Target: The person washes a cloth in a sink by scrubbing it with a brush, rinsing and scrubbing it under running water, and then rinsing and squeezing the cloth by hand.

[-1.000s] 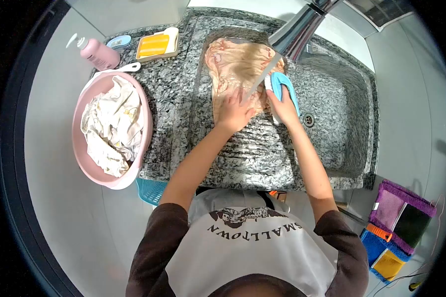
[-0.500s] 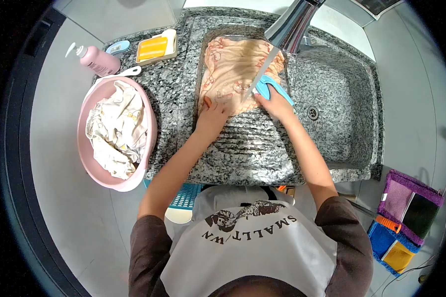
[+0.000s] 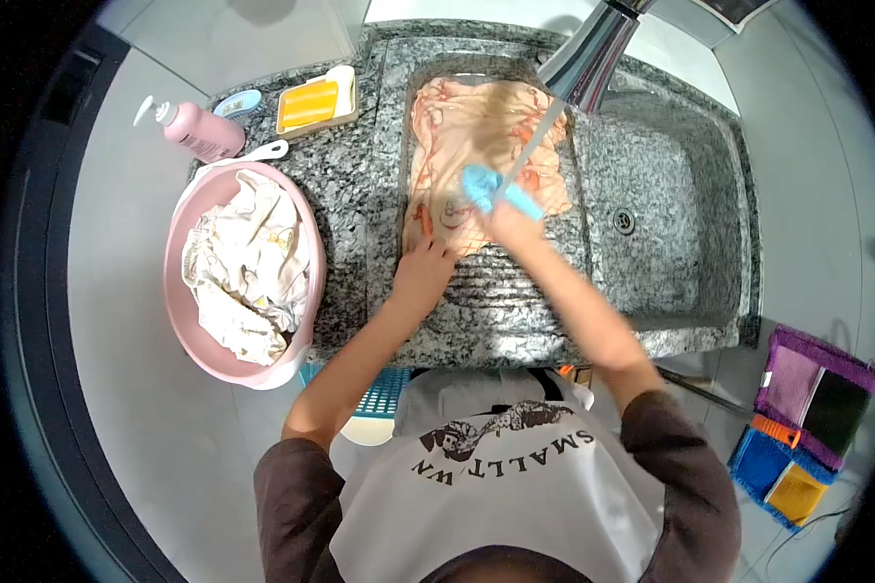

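A wet peach cloth with a reddish print lies spread over the sloping ribbed washboard part of the stone sink. My right hand is closed around a light blue scrubbing brush, which rests on the middle of the cloth and is smeared by motion. At the cloth's near left edge, my left hand presses down with its fingers stretched onto the fabric. Water from the chrome faucet runs down beside the brush onto the cloth.
Left of the sink stands a pink basin holding white clothes. Behind it are a pink pump bottle, a light blue brush and a soap dish with yellow soap. The second sink bowl lies right.
My right hand has moved left with the brush, from the cloth's right side to its middle. My left hand stays at the near left edge. The whole view has shifted slightly.
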Available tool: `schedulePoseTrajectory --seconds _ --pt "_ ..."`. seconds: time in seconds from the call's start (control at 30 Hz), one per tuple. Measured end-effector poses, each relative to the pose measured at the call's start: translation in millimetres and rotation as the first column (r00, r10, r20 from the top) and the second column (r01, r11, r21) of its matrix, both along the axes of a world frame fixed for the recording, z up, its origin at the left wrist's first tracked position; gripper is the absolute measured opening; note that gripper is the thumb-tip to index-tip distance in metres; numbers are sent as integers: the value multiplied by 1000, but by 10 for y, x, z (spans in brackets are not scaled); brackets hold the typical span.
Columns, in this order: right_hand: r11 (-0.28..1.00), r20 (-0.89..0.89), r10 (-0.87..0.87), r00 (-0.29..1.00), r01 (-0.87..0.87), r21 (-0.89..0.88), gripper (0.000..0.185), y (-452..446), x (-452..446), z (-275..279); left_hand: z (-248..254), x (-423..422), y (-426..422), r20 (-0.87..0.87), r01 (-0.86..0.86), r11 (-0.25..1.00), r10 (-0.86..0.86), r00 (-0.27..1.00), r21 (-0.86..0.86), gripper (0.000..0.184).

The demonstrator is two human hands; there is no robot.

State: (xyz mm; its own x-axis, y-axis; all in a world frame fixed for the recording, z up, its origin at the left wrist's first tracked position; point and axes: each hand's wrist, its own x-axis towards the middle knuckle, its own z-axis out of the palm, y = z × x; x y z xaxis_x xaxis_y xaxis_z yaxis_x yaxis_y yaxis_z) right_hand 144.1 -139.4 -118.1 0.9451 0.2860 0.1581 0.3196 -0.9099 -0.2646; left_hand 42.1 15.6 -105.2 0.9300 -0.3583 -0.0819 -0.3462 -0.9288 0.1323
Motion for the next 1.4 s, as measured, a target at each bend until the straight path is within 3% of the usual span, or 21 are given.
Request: schedulePoseTrajectory --seconds 0.07,0.17,0.23,0.37,0.43,0.47,0.5,0.57,0.63,0.67,0.73,0.83,0.9,0.93,0.97,1.03,1.1,1.17,1.27,1.33,1.4 --pt "991 -51 -78 996 71 -117 47 -216 332 -62 -12 31 -3 0 4 1000 -4 1000 -1 19" --pt "988 124 -76 989 92 -127 43 -229 320 -153 -39 9 -13 9 8 1000 -8 1000 -5 18" --pt "969 67 112 991 -124 215 41 79 12 -6 -66 33 -10 37 13 1000 -13 999 -3 17" --pt "942 315 259 913 -311 127 39 -65 144 -98 -80 24 16 167 28 999 -24 986 -22 8" --pt "981 168 -107 980 132 -143 40 -341 431 -140 -66 7 3 171 29 1000 -28 985 -4 8" --pt "980 171 -103 980 129 -150 40 -338 476 -121 -60 38 -11 124 19 1000 -15 992 -24 9" --pt "998 -116 -63 991 61 -23 43 -252 452 -16 -61 24 -14 66 9 999 -6 998 -40 11" --pt "997 -304 -77 950 76 -13 54 52 161 199 -95 17 2 102 18 998 -13 995 -52 11" --pt "966 294 255 921 -229 -118 59 154 -329 -34 -93 37 7 148 30 997 -20 989 -65 12" --pt "967 294 249 923 -224 -118 59 96 -254 -107 -56 -7 8 155 34 998 -25 988 -52 11" --pt "981 -5 107 994 -106 -165 55 -100 143 -174 -51 56 23 178 30 999 -23 984 -39 10" --pt "969 73 -28 997 45 -243 61 -387 565 -161 -48 68 -15 163 23 999 -17 986 -36 9" --pt "961 166 -80 983 120 -248 62 -520 674 -36 84 128 -28 -31 -21 999 20 999 -28 14" --pt "970 59 -136 989 145 -196 64 -598 714 64 86 182 -54 -32 -21 999 20 999 -25 14" --pt "978 169 -136 976 160 -136 65 -687 744 64 86 251 -99 42 7 1000 -6 999 -13 13" --pt "982 108 -163 981 171 -75 67 -794 673 356 79 441 -270 121 39 999 -39 992 0 14" --pt "983 137 -165 977 174 -53 67 -996 622 347 6 684 -608 30 74 917 -68 997 -393 26" --pt "984 169 -165 972 173 -34 68 -1230 526 303 -280 983 -945 213 244 847 -159 964 -473 36" --pt "983 80 -177 981 180 -27 66 -1509 269 341 -521 1262 -1311 314 78 908 61 947 -411 39" --pt "976 -230 -205 951 215 22 68 -1651 87 540 -568 1284 -1310 334 107 911 35 942 -398 41" --pt "978 -212 -192 958 204 36 68 -1852 41 482 -624 1271 -1192 328 179 923 -62 943 -341 43"
